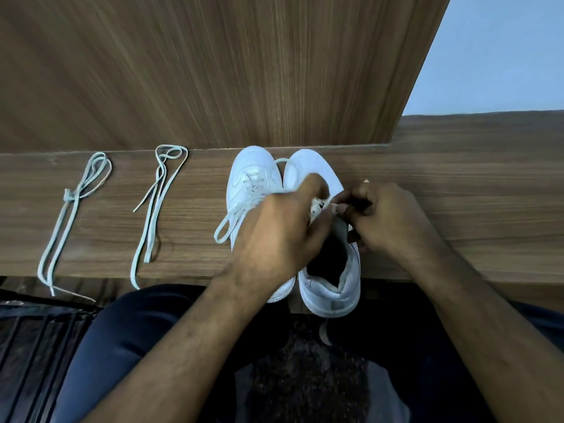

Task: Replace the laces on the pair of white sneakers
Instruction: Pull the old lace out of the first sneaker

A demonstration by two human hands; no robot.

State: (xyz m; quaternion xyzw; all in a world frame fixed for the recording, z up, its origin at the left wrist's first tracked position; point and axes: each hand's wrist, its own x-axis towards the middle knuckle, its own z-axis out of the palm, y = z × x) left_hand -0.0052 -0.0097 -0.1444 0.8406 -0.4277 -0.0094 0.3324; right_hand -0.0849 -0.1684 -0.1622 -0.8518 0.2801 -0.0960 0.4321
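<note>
Two white sneakers stand side by side on a wooden ledge, toes against the back panel. The left sneaker [250, 178] is laced, and a loop of its lace hangs off its left side. Over the right sneaker [332, 282], my left hand [274, 236] has its fingers curled at the lace area of the tongue. My right hand [384, 215] pinches a white lace [323, 206] on that shoe. The eyelets under both hands are hidden. Two loose pale laces lie to the left, one knotted [70, 209] and one folded [158, 203].
The wooden ledge [457, 209] is narrow, with a tall wood panel [213, 71] right behind the shoes. The heels of both sneakers overhang the front edge. My legs in dark trousers [128, 346] are below the ledge, and both loose laces dangle over its front edge.
</note>
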